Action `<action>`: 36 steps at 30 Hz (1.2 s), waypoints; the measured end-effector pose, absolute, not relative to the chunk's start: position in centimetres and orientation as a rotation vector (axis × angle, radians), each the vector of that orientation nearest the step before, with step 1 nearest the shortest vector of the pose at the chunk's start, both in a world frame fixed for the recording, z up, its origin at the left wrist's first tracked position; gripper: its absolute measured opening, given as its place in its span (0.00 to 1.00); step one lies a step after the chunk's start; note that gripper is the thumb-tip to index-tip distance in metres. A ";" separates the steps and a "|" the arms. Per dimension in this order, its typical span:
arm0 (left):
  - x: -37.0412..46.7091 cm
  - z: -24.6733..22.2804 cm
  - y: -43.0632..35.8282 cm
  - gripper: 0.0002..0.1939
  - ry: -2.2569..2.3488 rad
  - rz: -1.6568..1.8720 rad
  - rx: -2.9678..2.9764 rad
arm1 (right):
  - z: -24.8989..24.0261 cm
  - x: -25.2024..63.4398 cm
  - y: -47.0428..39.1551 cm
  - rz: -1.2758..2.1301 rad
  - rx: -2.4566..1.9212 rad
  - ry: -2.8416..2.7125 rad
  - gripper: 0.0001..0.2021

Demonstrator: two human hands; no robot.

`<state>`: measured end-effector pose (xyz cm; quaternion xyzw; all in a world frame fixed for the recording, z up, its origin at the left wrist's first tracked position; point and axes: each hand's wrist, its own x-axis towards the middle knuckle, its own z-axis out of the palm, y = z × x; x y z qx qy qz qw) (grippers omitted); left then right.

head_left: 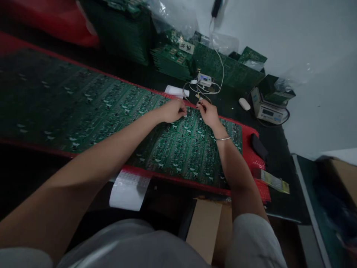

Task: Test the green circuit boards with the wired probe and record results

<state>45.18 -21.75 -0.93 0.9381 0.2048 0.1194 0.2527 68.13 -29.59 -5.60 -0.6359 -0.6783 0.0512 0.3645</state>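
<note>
Rows of green circuit boards [178, 147] lie side by side on red bubble wrap [252, 130]. Over their far edge, my left hand [173, 110] is closed with fingertips pinched together; what they hold, if anything, is too small to name. My right hand [209, 113], a bracelet on its wrist, is closed on the end of a thin wire lead, whose tip is mostly hidden by the fingers. Thin wires run from there toward a small white box with a lit display [204, 79], just beyond the boards.
Stacked boards [173, 59] with a handwritten label [186, 46] stand along the back. To the right are a white mouse [244, 104], a digital scale [267, 111] and a dark pouch-like object [259, 146]. White paper [129, 190] hangs over the front edge. A cardboard box [205, 227] sits below.
</note>
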 end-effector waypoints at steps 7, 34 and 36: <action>47.9 -1.7 -20.0 0.11 0.529 0.208 2.660 | -5.4 68.1 -29.7 0.154 -1.647 -1.772 0.10; 33.9 0.7 -35.6 0.25 0.367 0.463 2.897 | -3.8 62.7 -26.5 0.133 -1.683 -1.776 0.08; 30.4 0.6 -37.1 0.22 0.396 0.560 2.815 | -4.3 62.8 -26.4 0.152 -1.666 -1.758 0.07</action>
